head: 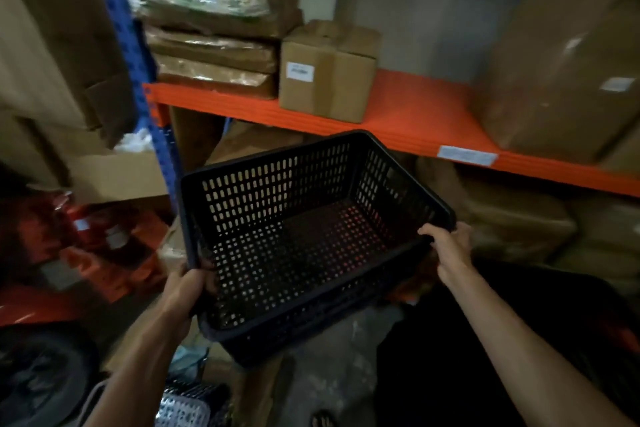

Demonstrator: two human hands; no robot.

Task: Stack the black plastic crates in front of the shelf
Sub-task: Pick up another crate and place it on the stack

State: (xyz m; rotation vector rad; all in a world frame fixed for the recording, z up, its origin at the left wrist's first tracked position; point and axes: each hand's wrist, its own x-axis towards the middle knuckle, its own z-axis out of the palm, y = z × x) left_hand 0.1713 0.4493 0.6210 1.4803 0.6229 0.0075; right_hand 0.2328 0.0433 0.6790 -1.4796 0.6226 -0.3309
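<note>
Left hand (188, 288) clenched on near-left rim corner; right hand (450, 250) clenched on near-right rim, both forearms extended forward. Black crate (294, 236) held in air, empty, mouth tilted toward camera, long axis running left-right. Behind it: orange shelf (408, 114) carrying a cardboard box (327, 76).

No text can be read. A white label (300, 72) on the small cardboard box (327, 76), a white tag (467, 155) on the orange shelf edge (381, 135), and a white sticker (617, 84) on the large wrapped package (561, 80) are all too blurred to make out.
</note>
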